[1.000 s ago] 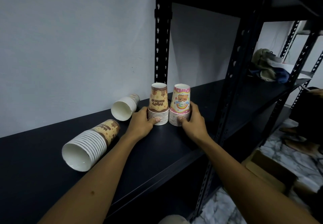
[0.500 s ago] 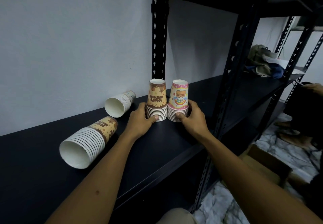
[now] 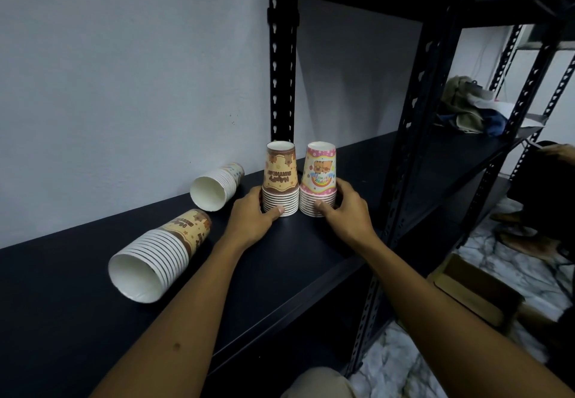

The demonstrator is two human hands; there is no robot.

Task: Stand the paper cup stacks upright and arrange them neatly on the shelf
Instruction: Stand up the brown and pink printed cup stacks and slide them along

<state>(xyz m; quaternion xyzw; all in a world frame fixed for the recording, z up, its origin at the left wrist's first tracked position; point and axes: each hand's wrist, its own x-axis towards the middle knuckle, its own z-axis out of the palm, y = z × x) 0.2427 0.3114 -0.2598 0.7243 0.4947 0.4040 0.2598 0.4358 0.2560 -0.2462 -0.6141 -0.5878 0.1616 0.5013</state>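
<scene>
On the dark shelf, far side by the black upright post, two cup stacks stand mouth-down, side by side and touching. Brown stack on the left, "Happy Birthday" print reading upside down; pink stack on the right, same print, dotted band on top. Left hand cups the lower rims of the brown stack from its left, thumb laid across the near rims, fingers going round behind; grasping it. Right hand wraps the lower rims of the pink stack from its right, thumb on the near rims, fingers behind; grasping it. Both stacks rest on the shelf, not lifted.

Left of the hands, two more stacks lie on their sides. Small white-rimmed stack sits far, near the wall, open mouth facing near-left. Larger brown-printed fallen stack lies nearer and further left, mouth toward the camera. These two are apart from each other and from the hands.

Right side: a second shelf bay holds a heap of cloth. Cardboard box on the marbled floor below.
</scene>
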